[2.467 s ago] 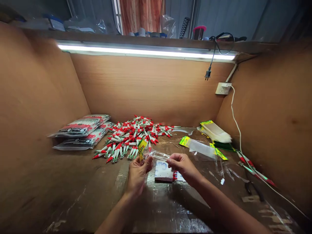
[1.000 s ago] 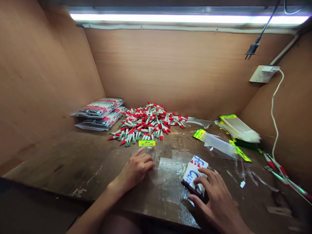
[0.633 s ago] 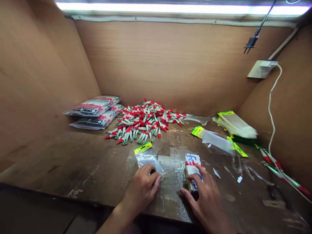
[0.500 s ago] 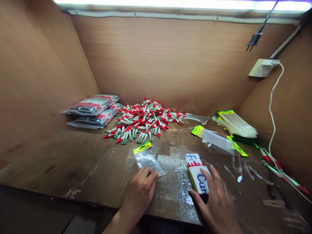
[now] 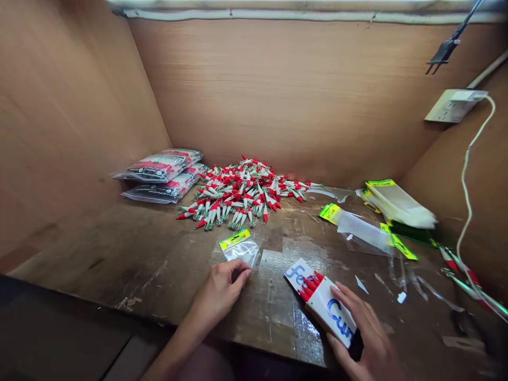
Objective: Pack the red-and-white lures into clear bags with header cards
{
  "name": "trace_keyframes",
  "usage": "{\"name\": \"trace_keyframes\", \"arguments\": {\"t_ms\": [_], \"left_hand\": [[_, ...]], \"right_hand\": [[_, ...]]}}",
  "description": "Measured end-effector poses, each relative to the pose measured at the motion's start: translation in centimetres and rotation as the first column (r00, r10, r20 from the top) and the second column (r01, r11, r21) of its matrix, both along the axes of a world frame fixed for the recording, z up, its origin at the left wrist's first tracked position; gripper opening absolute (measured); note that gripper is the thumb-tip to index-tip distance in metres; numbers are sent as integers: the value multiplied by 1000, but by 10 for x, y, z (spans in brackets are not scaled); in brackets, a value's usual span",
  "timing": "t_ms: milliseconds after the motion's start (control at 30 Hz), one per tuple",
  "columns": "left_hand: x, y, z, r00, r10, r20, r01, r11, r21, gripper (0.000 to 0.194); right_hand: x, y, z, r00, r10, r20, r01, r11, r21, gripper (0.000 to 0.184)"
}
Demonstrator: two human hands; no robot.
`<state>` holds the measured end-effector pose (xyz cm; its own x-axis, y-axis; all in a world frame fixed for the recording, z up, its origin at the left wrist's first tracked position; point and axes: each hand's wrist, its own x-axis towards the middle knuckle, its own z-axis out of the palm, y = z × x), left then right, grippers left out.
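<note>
A clear plastic bag (image 5: 246, 253) with a yellow "LURE" header lies on the worktable in front of me. My left hand (image 5: 225, 290) is closed in a pinch at the bag's near end, covering that end. To the right, my right hand (image 5: 367, 330) grips a flat white box (image 5: 330, 309) with blue lettering by its sides near its lower end. Several red-tipped lures (image 5: 311, 286) stick out of the box's upper end over a white lettered flap. The box is tilted, its lure end pointing up and left toward the bag.
A heap of red-and-white lures (image 5: 242, 193) lies at the back. Filled bags (image 5: 162, 174) are stacked at left. Header bags (image 5: 400, 203) and loose bags (image 5: 361, 230) lie at right, near plastic scraps, more lures (image 5: 472, 280) and a white cable (image 5: 465, 180). A plug (image 5: 443, 55) hangs above.
My right hand has closed on the box and turned it, so its top leans left and the red tips show more. At the bag, my left fingers now cover more of its near end.
</note>
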<state>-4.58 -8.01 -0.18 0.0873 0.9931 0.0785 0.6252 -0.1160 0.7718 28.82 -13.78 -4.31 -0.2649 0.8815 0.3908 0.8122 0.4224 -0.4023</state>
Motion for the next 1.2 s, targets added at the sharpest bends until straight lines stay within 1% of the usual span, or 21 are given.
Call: {"name": "trace_keyframes", "arguments": {"t_ms": [100, 200, 267, 367, 433, 467, 500, 567, 633, 733, 800, 867, 900, 967, 1000, 1033, 1067, 1100, 1133, 1167, 1200], "left_hand": [[-1, 6, -4, 984, 19, 177, -7, 998, -69, 13], [0, 10, -11, 940, 76, 331, -42, 993, -108, 18], [3, 12, -12, 921, 119, 371, -77, 989, -124, 23], [8, 13, -8, 913, 155, 376, -126, 987, -100, 28], [12, 11, -2, 934, 134, 332, -131, 991, -31, 28], [13, 9, 0, 951, 114, 286, -128, 991, 31, 26], [14, 7, 3, 972, 91, 217, -117, 987, 110, 23], [15, 2, 7, 998, 61, 27, -66, 957, 283, 21], [15, -4, 9, 985, 42, -167, 28, 918, 396, 27], [17, -11, 13, 931, 18, -364, 157, 881, 447, 34], [19, -16, 16, 896, -13, -444, 230, 869, 438, 30], [21, -22, 20, 869, -73, -490, 322, 835, 446, 25], [22, -25, 21, 859, -113, -500, 378, 800, 467, 24], [22, -31, 22, 861, -166, -481, 448, 695, 562, 26], [22, -33, 22, 881, -159, -445, 433, 648, 626, 28], [21, -34, 20, 912, -130, -389, 380, 628, 679, 29], [20, -35, 18, 945, -86, -317, 297, 638, 711, 27], [19, -35, 16, 969, -39, -243, 206, 669, 714, 22], [17, -34, 13, 982, -2, -188, 132, 716, 685, 17], [14, -33, 11, 987, 19, -159, 87, 767, 636, 13], [11, -32, 9, 987, 27, -156, 69, 810, 582, 12]], "right_hand": [[-2, -1, 3, 1000, 2, -8, -2, 1000, 10, 63], [-1, 1, 1, 1000, -11, -7, 11, 1000, 19, 62], [-1, 2, -3, 1000, -27, -1, 27, 999, 25, 62], [-1, 5, -9, 998, -65, 17, 65, 998, 20, 62], [-1, 7, -11, 997, -68, 31, 67, 998, 10, 63], [-1, 8, -13, 997, -65, 35, 65, 998, 4, 63], [0, 9, -14, 997, -62, 37, 62, 998, -2, 64], [1, 9, -15, 998, -54, 39, 55, 998, -13, 65], [1, 9, -14, 998, -54, 35, 55, 998, -15, 67], [-6, 5, 0, 995, -100, -10, 100, 994, 51, 74], [-19, 3, 17, 992, -106, -61, 113, 988, 110, 74], [-38, 4, 33, 994, -22, -103, 36, 991, 131, 69], [-48, 7, 39, 991, 52, -120, -37, 991, 129, 68], [-70, 14, 46, 967, 210, -145, -190, 972, 142, 61], [-80, 19, 46, 949, 266, -167, -238, 956, 169, 55], [-90, 23, 45, 934, 301, -194, -263, 944, 199, 50], [-98, 26, 44, 921, 318, -224, -267, 936, 228, 46], [-105, 29, 42, 912, 322, -255, -259, 932, 253, 43], [-111, 31, 41, 907, 319, -276, -249, 933, 260, 42], [-114, 32, 40, 908, 307, -284, -236, 937, 258, 42], [-115, 32, 41, 917, 286, -278, -219, 943, 248, 44]]}}
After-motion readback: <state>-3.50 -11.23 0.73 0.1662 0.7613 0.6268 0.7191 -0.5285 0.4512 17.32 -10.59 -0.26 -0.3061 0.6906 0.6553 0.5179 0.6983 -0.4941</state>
